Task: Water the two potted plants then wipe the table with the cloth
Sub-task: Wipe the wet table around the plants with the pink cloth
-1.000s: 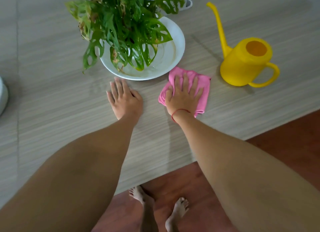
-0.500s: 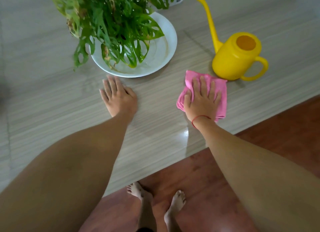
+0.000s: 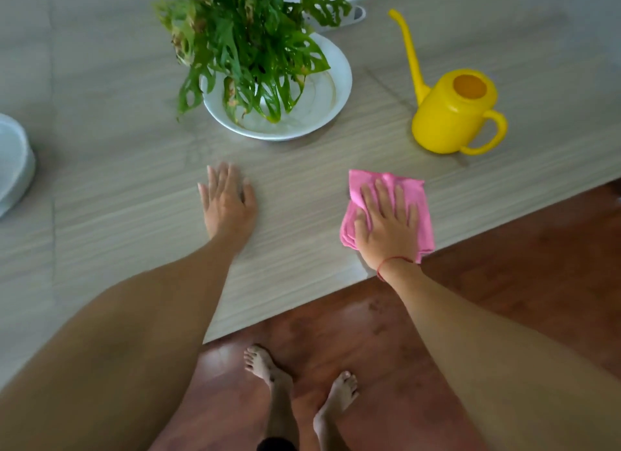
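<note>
**Wiping under way, watering apparently done**

The right hand (image 3: pixel 386 228) presses flat, fingers spread, on the pink cloth (image 3: pixel 408 190) at the table (image 3: pixel 134 188) edge, near the yellow watering can (image 3: pixel 450 124). The left hand (image 3: pixel 228 202) rests open and empty, nearer the potted plant (image 3: pixel 248 40). Most of the table probably remains unwiped.

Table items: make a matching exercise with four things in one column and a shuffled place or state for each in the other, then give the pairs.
Things:
1. cloth
2. watering can
3. plant
4. left hand

Places or states:
A. stands in a white dish
B. flat and bare on the table
C. pressed under the right hand near the table's edge
D. upright, untouched, handle facing right

Pairs: 1-C, 2-D, 3-A, 4-B
</note>
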`<state>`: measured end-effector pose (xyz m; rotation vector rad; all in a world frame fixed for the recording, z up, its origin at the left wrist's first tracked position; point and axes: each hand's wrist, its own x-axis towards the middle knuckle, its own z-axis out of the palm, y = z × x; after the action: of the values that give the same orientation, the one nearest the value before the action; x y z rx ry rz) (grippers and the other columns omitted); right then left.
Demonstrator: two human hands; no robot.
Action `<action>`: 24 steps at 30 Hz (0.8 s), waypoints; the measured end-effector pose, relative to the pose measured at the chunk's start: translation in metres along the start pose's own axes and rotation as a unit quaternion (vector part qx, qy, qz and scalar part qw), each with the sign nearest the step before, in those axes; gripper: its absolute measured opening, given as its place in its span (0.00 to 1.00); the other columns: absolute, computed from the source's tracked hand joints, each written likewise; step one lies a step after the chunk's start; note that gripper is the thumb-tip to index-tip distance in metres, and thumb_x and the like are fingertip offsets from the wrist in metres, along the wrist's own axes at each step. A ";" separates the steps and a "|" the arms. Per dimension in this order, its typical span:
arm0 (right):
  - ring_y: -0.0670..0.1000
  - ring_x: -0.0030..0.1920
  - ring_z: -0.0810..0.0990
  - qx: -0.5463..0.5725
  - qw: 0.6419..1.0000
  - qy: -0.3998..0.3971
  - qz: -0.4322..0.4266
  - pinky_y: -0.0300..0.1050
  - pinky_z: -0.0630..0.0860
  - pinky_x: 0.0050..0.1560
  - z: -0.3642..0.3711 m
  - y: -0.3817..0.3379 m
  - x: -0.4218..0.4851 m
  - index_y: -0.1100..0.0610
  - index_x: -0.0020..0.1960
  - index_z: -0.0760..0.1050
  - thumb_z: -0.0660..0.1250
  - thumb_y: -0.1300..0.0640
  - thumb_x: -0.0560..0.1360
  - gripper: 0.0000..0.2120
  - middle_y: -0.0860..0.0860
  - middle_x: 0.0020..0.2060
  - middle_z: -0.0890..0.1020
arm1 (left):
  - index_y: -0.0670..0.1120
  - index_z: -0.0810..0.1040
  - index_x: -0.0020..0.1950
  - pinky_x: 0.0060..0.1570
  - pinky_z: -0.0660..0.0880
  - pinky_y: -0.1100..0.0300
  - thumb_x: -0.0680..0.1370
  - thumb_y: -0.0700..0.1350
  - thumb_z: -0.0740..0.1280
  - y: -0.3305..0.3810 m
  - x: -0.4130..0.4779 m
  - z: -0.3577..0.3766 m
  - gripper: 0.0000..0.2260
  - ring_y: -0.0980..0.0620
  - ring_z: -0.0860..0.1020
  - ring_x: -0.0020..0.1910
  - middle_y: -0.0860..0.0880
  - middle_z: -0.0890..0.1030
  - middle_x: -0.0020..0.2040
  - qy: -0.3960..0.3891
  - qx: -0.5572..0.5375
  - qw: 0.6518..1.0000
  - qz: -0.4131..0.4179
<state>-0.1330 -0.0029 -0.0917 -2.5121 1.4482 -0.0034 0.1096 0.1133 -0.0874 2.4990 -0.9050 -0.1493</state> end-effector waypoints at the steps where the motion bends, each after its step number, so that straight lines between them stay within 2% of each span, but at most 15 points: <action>1: 0.54 0.78 0.46 0.000 1.000 0.001 0.024 0.59 0.45 0.77 -0.003 0.010 -0.001 0.41 0.76 0.44 0.43 0.44 0.80 0.25 0.44 0.77 0.45 | 0.42 0.61 0.76 0.76 0.45 0.48 0.83 0.48 0.54 -0.009 -0.010 -0.003 0.23 0.45 0.51 0.78 0.44 0.60 0.78 0.007 0.017 1.000 -0.013; 5: 0.58 0.77 0.43 0.011 0.995 0.015 0.097 0.65 0.43 0.75 -0.002 -0.006 0.009 0.44 0.77 0.44 0.45 0.44 0.81 0.25 0.48 0.78 0.45 | 0.43 0.63 0.76 0.75 0.50 0.48 0.82 0.49 0.56 -0.024 -0.021 -0.005 0.23 0.45 0.54 0.78 0.43 0.60 0.77 0.025 0.044 0.998 -0.039; 7: 0.61 0.77 0.41 0.011 0.996 0.014 0.088 0.67 0.41 0.74 0.004 -0.040 0.023 0.45 0.77 0.42 0.44 0.44 0.81 0.26 0.48 0.78 0.44 | 0.42 0.65 0.75 0.75 0.51 0.48 0.81 0.48 0.57 -0.024 -0.017 -0.003 0.22 0.44 0.56 0.77 0.43 0.62 0.77 0.030 0.036 0.998 -0.037; 10: 0.62 0.76 0.39 0.023 1.000 -0.004 -0.001 0.69 0.40 0.73 0.017 -0.108 0.034 0.45 0.76 0.43 0.44 0.45 0.82 0.25 0.48 0.78 0.43 | 0.41 0.68 0.72 0.74 0.52 0.49 0.81 0.46 0.58 -0.031 -0.013 -0.007 0.20 0.43 0.58 0.76 0.41 0.64 0.76 0.014 0.011 1.000 -0.006; 12: 0.62 0.76 0.38 0.025 0.997 -0.024 -0.073 0.68 0.38 0.73 0.027 -0.154 0.021 0.44 0.76 0.44 0.46 0.45 0.82 0.25 0.47 0.78 0.44 | 0.41 0.73 0.68 0.70 0.60 0.52 0.82 0.46 0.57 -0.041 -0.009 -0.020 0.17 0.43 0.65 0.73 0.40 0.70 0.72 0.003 -0.036 0.999 0.015; 14: 0.61 0.76 0.38 0.021 0.989 -0.044 -0.140 0.67 0.37 0.74 0.034 -0.179 -0.002 0.43 0.76 0.45 0.47 0.46 0.82 0.24 0.46 0.78 0.44 | 0.42 0.76 0.62 0.59 0.70 0.52 0.83 0.48 0.56 -0.055 -0.005 -0.040 0.15 0.40 0.75 0.63 0.39 0.78 0.62 0.007 -0.057 0.998 0.003; 16: 0.58 0.77 0.38 0.011 0.977 -0.057 -0.206 0.64 0.40 0.75 0.032 -0.169 -0.015 0.43 0.76 0.45 0.47 0.47 0.82 0.24 0.45 0.77 0.44 | 0.45 0.77 0.59 0.51 0.73 0.49 0.83 0.51 0.54 -0.076 -0.003 -0.060 0.16 0.37 0.78 0.56 0.38 0.81 0.55 0.028 -0.022 0.999 -0.034; 17: 0.56 0.77 0.39 0.007 0.971 -0.058 -0.233 0.63 0.42 0.76 0.029 -0.155 -0.013 0.42 0.76 0.45 0.47 0.47 0.82 0.24 0.44 0.77 0.44 | 0.46 0.76 0.59 0.53 0.72 0.48 0.83 0.52 0.53 -0.088 -0.004 -0.070 0.16 0.38 0.77 0.58 0.39 0.80 0.57 0.033 0.004 0.998 -0.059; 19: 0.53 0.77 0.40 -0.009 0.969 -0.050 -0.243 0.60 0.45 0.77 0.023 -0.121 -0.001 0.41 0.76 0.44 0.44 0.45 0.82 0.23 0.44 0.77 0.44 | 0.46 0.74 0.64 0.68 0.63 0.47 0.83 0.51 0.51 -0.118 -0.007 -0.084 0.18 0.42 0.67 0.71 0.42 0.71 0.70 0.021 0.083 0.992 -0.090; 21: 0.53 0.77 0.41 -0.011 0.983 -0.041 -0.179 0.60 0.46 0.77 0.017 -0.099 0.014 0.40 0.76 0.44 0.39 0.43 0.79 0.24 0.44 0.77 0.44 | 0.47 0.69 0.71 0.75 0.48 0.47 0.83 0.52 0.51 -0.147 -0.010 -0.097 0.20 0.46 0.54 0.78 0.45 0.60 0.77 0.003 0.130 0.985 -0.111; 24: 0.56 0.77 0.41 -0.011 0.996 -0.028 -0.078 0.64 0.44 0.76 0.017 -0.115 0.032 0.41 0.76 0.43 0.40 0.44 0.81 0.24 0.44 0.77 0.44 | 0.52 0.61 0.76 0.75 0.41 0.44 0.83 0.55 0.49 -0.174 -0.014 -0.102 0.22 0.47 0.48 0.79 0.47 0.54 0.79 -0.012 0.119 0.982 -0.149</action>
<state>-0.0166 0.0283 -0.0878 -2.6150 1.2333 0.0551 0.2248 0.2789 -0.0797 2.8518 -0.5800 -0.1776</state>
